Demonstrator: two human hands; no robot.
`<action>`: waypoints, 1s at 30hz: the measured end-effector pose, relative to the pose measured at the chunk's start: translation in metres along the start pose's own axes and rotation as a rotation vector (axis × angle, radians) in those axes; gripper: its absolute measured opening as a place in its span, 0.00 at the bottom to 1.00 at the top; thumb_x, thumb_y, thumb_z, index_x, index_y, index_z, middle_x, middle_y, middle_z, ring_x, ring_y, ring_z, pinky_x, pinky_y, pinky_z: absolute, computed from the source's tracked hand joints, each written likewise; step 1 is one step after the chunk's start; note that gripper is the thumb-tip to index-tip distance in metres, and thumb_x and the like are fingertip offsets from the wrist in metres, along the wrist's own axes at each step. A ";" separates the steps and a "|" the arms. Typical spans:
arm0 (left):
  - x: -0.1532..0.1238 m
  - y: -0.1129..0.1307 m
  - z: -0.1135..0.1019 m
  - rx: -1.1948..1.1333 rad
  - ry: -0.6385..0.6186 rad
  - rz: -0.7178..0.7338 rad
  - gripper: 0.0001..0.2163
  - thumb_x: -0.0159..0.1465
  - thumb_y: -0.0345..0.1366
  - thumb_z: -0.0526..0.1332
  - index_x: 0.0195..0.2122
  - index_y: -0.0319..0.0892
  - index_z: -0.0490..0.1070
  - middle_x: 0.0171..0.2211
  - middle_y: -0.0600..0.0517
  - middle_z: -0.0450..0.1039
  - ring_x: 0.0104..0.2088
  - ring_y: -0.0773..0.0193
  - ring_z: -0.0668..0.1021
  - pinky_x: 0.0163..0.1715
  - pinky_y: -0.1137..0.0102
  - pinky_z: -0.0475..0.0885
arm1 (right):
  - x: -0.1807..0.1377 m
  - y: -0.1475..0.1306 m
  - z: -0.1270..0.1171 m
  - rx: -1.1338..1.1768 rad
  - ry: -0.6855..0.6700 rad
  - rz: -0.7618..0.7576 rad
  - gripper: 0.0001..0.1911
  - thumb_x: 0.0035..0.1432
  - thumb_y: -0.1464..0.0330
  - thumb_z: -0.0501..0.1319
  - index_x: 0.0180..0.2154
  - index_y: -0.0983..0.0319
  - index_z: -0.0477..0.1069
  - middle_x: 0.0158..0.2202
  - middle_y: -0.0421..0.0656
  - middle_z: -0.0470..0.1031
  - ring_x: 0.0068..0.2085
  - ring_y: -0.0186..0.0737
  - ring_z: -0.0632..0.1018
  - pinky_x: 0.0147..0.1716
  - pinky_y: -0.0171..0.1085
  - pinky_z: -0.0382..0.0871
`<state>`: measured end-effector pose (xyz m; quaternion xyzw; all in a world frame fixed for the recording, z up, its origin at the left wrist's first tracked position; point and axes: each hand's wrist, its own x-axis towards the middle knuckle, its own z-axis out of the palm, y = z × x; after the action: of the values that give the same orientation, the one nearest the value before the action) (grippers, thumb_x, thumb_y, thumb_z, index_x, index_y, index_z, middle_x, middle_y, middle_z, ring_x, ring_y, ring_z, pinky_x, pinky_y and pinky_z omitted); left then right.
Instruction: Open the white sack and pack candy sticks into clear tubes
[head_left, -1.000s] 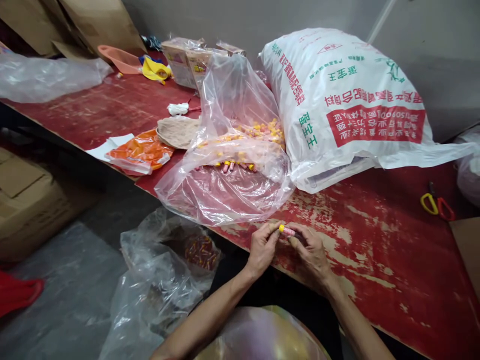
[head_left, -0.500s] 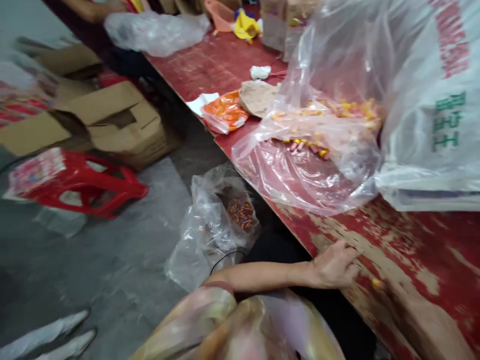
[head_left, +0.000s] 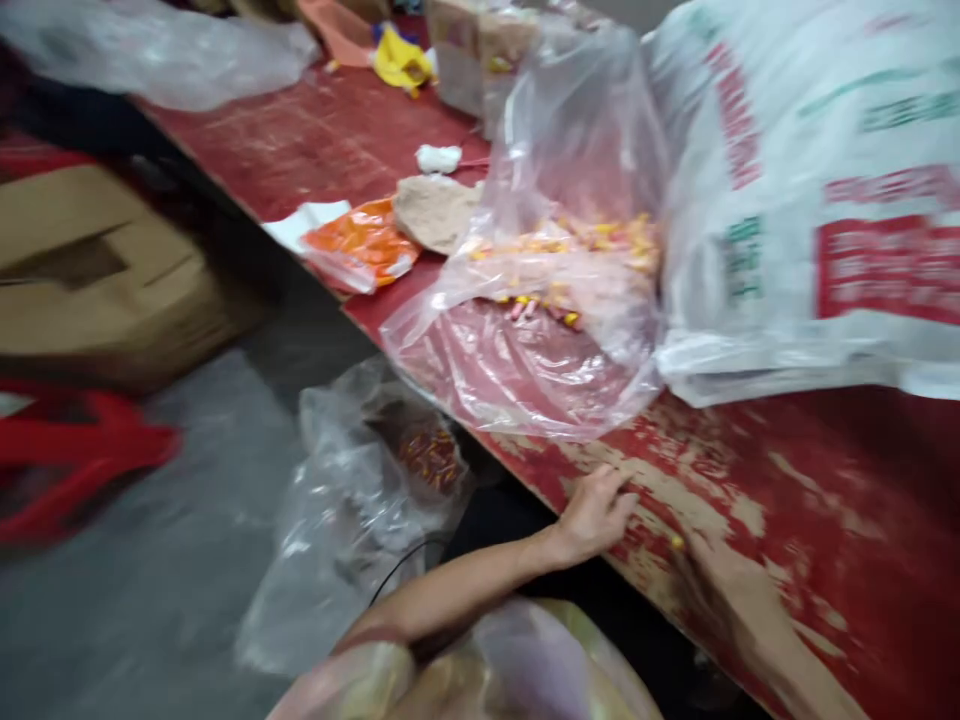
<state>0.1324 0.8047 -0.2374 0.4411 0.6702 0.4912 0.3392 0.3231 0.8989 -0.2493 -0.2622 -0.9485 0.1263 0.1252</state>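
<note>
A: where's the yellow cap [head_left: 677,542]?
B: at the right hand [head_left: 709,572], fingers seemingly pinching it, near edge of the desk [head_left: 862,480]. It's rightward of the left hand [head_left: 595,512]. Long axis? too blurry.
A: left fingers?
B: half curled over that edge, can't tell if they're holding anything.

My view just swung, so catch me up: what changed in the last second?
The left hand and right hand have parted; the left has released the yellow-capped piece, now at the blurred right fingertips, grip unclear. The clear bag, white sack and orange packet stayed put.
</note>
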 end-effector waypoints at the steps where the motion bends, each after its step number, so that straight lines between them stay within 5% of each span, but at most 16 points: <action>1: 0.000 0.000 -0.003 -0.019 0.000 0.004 0.13 0.61 0.31 0.53 0.43 0.38 0.73 0.34 0.48 0.70 0.33 0.63 0.73 0.38 0.68 0.71 | 0.002 -0.006 -0.007 0.027 -0.022 -0.016 0.18 0.66 0.57 0.50 0.38 0.61 0.71 0.31 0.44 0.73 0.26 0.35 0.74 0.24 0.35 0.71; 5: -0.005 -0.002 -0.016 -0.160 -0.023 0.023 0.14 0.63 0.37 0.52 0.44 0.39 0.72 0.38 0.46 0.72 0.37 0.61 0.75 0.39 0.68 0.71 | 0.025 -0.059 -0.013 0.289 -0.008 -0.044 0.12 0.66 0.66 0.49 0.46 0.58 0.68 0.37 0.45 0.75 0.37 0.41 0.78 0.36 0.39 0.75; 9: -0.019 -0.004 -0.044 -0.370 -0.095 -0.211 0.18 0.64 0.47 0.52 0.42 0.38 0.72 0.22 0.53 0.68 0.19 0.68 0.68 0.19 0.74 0.63 | 0.056 -0.094 -0.008 0.419 0.067 -0.103 0.16 0.65 0.68 0.49 0.53 0.59 0.64 0.48 0.47 0.72 0.48 0.40 0.75 0.46 0.39 0.73; 12: -0.037 -0.010 -0.079 -0.397 0.102 -0.343 0.20 0.59 0.50 0.58 0.42 0.38 0.71 0.18 0.56 0.67 0.17 0.70 0.66 0.18 0.76 0.59 | 0.083 -0.067 -0.018 0.326 0.138 -0.029 0.15 0.64 0.65 0.48 0.46 0.57 0.69 0.48 0.44 0.73 0.49 0.41 0.74 0.49 0.40 0.71; 16: -0.073 -0.036 -0.129 -0.360 0.489 -0.430 0.20 0.52 0.51 0.64 0.38 0.39 0.71 0.20 0.56 0.69 0.19 0.69 0.68 0.19 0.76 0.61 | 0.133 0.006 -0.035 0.142 0.400 0.319 0.18 0.61 0.63 0.48 0.43 0.64 0.71 0.44 0.55 0.72 0.46 0.52 0.73 0.48 0.51 0.67; 19: -0.097 -0.070 -0.158 -0.232 0.732 -0.501 0.21 0.47 0.51 0.65 0.34 0.40 0.71 0.24 0.53 0.73 0.22 0.65 0.72 0.21 0.73 0.65 | 0.169 0.042 -0.033 -0.025 0.306 0.633 0.23 0.61 0.60 0.49 0.47 0.68 0.71 0.46 0.59 0.70 0.45 0.59 0.74 0.44 0.55 0.66; 24: -0.103 -0.099 -0.182 0.239 0.798 -0.482 0.13 0.47 0.45 0.62 0.30 0.44 0.73 0.32 0.49 0.76 0.35 0.53 0.77 0.36 0.62 0.72 | 0.193 0.054 -0.022 -0.208 0.062 0.704 0.28 0.62 0.58 0.49 0.52 0.75 0.66 0.48 0.66 0.67 0.44 0.62 0.75 0.39 0.50 0.68; 27: -0.083 -0.078 -0.183 0.433 0.861 -0.287 0.11 0.58 0.42 0.56 0.35 0.44 0.74 0.36 0.48 0.75 0.39 0.55 0.77 0.43 0.62 0.71 | 0.193 0.056 -0.018 -0.209 0.014 0.654 0.29 0.60 0.57 0.52 0.51 0.75 0.68 0.45 0.67 0.69 0.42 0.61 0.75 0.36 0.50 0.68; 30: -0.037 -0.046 -0.182 0.499 0.848 -0.046 0.11 0.64 0.39 0.53 0.39 0.43 0.74 0.37 0.48 0.74 0.39 0.60 0.76 0.43 0.66 0.70 | 0.184 0.060 -0.013 -0.119 0.145 0.609 0.27 0.57 0.59 0.51 0.49 0.74 0.70 0.45 0.66 0.70 0.41 0.60 0.75 0.38 0.50 0.67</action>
<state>-0.0263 0.6991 -0.2282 0.2552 0.8561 0.4442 -0.0689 0.2023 1.0482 -0.2245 -0.5493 -0.8207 0.0833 0.1335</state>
